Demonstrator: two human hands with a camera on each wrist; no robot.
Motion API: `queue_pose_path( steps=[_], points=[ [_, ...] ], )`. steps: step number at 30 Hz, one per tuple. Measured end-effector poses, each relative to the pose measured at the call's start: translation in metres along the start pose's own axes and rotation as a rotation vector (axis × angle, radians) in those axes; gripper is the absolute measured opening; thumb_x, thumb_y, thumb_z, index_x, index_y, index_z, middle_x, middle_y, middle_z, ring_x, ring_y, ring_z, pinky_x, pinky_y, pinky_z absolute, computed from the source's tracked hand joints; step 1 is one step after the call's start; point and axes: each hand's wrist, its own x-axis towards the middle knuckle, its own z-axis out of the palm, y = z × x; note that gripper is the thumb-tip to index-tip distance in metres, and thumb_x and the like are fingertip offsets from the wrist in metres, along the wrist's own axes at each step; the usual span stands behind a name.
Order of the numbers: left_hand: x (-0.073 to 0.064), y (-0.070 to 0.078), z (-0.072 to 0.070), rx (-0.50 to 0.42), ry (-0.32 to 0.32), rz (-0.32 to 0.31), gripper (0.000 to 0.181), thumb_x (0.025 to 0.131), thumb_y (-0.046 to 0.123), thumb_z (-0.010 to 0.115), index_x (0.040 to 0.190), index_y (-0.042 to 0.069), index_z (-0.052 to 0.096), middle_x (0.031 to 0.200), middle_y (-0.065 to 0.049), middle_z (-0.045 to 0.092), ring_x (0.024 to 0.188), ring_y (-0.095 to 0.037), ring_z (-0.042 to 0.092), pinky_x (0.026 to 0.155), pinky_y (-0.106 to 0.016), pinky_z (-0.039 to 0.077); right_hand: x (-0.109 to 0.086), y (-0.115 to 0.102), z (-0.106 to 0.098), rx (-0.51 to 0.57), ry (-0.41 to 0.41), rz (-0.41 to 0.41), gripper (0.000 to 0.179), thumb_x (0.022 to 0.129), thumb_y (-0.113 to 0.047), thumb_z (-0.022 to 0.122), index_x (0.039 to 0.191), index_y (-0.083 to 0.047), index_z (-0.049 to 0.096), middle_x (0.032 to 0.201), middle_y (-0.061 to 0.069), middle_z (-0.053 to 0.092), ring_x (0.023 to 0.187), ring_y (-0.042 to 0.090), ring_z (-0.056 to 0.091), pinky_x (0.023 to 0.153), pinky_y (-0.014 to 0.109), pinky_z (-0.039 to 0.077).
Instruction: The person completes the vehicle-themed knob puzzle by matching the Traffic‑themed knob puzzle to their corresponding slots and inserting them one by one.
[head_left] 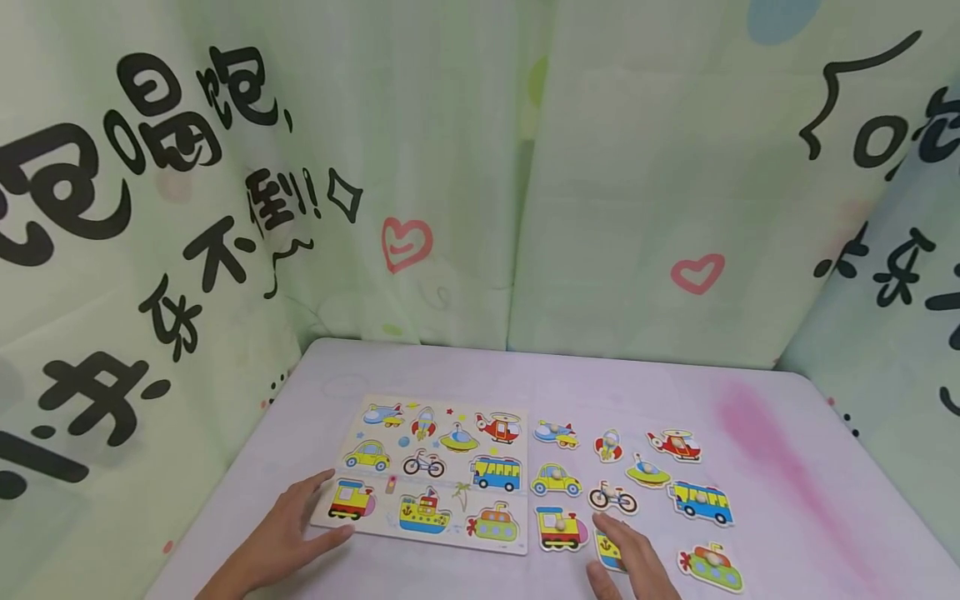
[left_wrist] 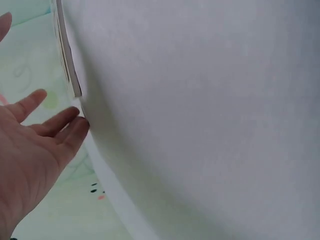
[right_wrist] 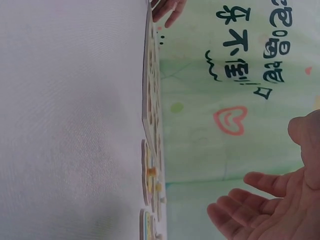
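Lowering the relaxed, empty right hand (head_left: 636,560) carelessly could knock the train (head_left: 551,527) beside the partly hidden ship (head_left: 609,552), both right of the board (head_left: 384,521), whose left edge the spread, empty left hand (head_left: 281,533) flanks.

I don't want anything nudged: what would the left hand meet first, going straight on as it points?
Probably the puzzle board, whose left edge lies right by the left hand. Depth is unclear, though: it might pass just above that edge.
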Motion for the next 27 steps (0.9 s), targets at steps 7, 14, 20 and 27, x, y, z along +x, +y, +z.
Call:
queue_pose_path(
  steps=[7,14,20,27],
  points=[
    [-0.001,-0.014,-0.009,-0.051,-0.01,0.083,0.09,0.081,0.052,0.083,0.149,0.006,0.046,0.15,-0.019,0.05,0.138,-0.042,0.045,0.111,-0.062,0.039,-0.001,0.004,0.005,0.033,0.013,0.015,0.072,0.098,-0.062,0.055,0.151,-0.013,0.047,0.152,0.012,0.047,0.135,0.032,0.05,0.099,0.044,0.054],
    [0.002,-0.023,-0.014,-0.113,-0.021,0.113,0.083,0.083,0.046,0.083,0.146,0.004,0.05,0.148,-0.015,0.053,0.137,-0.039,0.048,0.11,-0.055,0.044,0.0,0.007,0.009,0.023,0.036,0.014,0.07,0.099,-0.06,0.056,0.149,-0.012,0.048,0.148,0.009,0.05,0.129,0.025,0.054,0.097,0.037,0.055],
    [0.007,-0.03,-0.017,-0.15,-0.034,0.142,0.074,0.084,0.039,0.083,0.141,0.002,0.054,0.143,-0.014,0.057,0.133,-0.038,0.052,0.106,-0.042,0.049,0.0,0.006,0.01,0.026,0.048,0.019,0.07,0.099,-0.061,0.055,0.149,-0.012,0.049,0.146,0.008,0.051,0.127,0.023,0.055,0.096,0.036,0.056],
    [0.013,-0.043,-0.015,-0.106,-0.034,0.225,0.062,0.084,0.036,0.084,0.134,0.008,0.06,0.135,-0.007,0.058,0.121,-0.024,0.054,0.1,-0.029,0.05,0.006,0.002,0.005,0.01,0.03,0.02,0.066,0.1,-0.051,0.061,0.149,-0.009,0.049,0.143,0.011,0.053,0.123,0.024,0.057,0.095,0.04,0.056]
  ],
)
